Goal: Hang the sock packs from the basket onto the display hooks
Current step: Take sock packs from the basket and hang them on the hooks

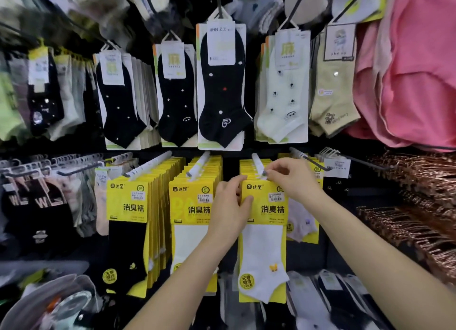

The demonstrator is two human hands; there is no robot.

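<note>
Two hands: both on one pack (265,243), a yellow card with a white sock.
Right hand (293,179): fingers curled, pinching the card's top edge right at the hook's tip.
Left hand (229,206): thumb on the front, fingers behind, clamped on the card's left edge.
Pack: upright in front of the stack (248,168) on that hook, in the display's lower row. The fingers hide whether its hole is on the prong yet.
Hook (257,164): white-sleeved prong slanting out toward the viewer, loaded with matching packs.
Doing it well: probably keep the card square to the prong and let the pinch steer the hole over the tip. The other hand stops the swing, then the card slides back flush to the stack before release.
Neighbours: two more yellow rows (195,206) to the left, black socks (222,88) above.
Basket: not clearly in view.
</note>
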